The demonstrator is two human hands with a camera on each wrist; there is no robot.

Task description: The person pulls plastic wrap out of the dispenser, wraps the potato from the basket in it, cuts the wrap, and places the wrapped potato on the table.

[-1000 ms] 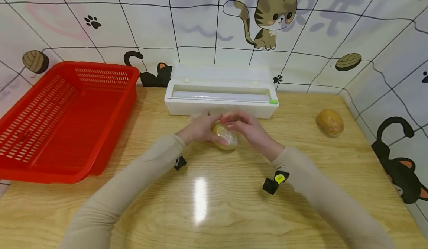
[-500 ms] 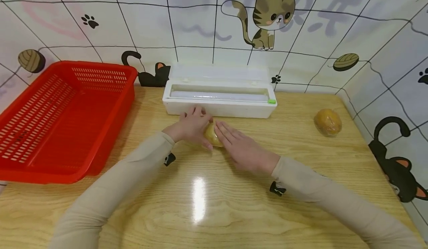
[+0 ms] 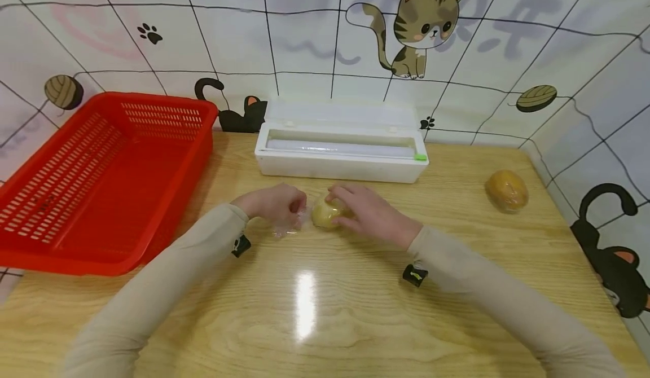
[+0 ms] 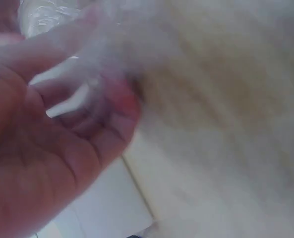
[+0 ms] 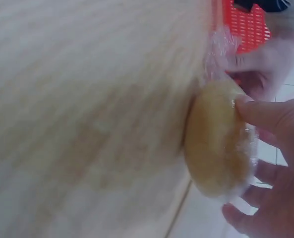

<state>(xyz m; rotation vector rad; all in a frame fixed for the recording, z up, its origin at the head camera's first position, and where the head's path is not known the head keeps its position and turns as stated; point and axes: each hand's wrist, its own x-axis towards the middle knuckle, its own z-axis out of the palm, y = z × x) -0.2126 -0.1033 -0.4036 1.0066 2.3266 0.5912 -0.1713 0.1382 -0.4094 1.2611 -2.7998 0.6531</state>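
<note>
A rounded yellow, bun-like piece [image 3: 323, 214], its exact kind unclear, lies on the wooden table wrapped in clear cling film. My right hand [image 3: 373, 214] holds it from the right, thumb [image 5: 261, 113] on one side and curled fingers along the other in the right wrist view. To its left, my left hand [image 3: 274, 204] pinches the loose, crumpled end of the cling film [image 3: 286, 231]. Motion blurs that film in the left wrist view, where my curled left fingers [image 4: 119, 99] show. Just behind both hands stands a white cling film box [image 3: 340, 169], lid up, with a roll inside.
A red plastic basket [image 3: 127, 175] stands at the left, with nothing seen in it. Near the right edge sits a second wrapped piece [image 3: 506, 190], orange-yellow and round. A cat-patterned wall covering [image 3: 304, 39] rises behind the table and along its right side.
Both hands first worked over the piece, then pressed its sides. Since then my left hand has moved left, drawing out a film end, while my right hand's flat fingers have curled round the piece.
</note>
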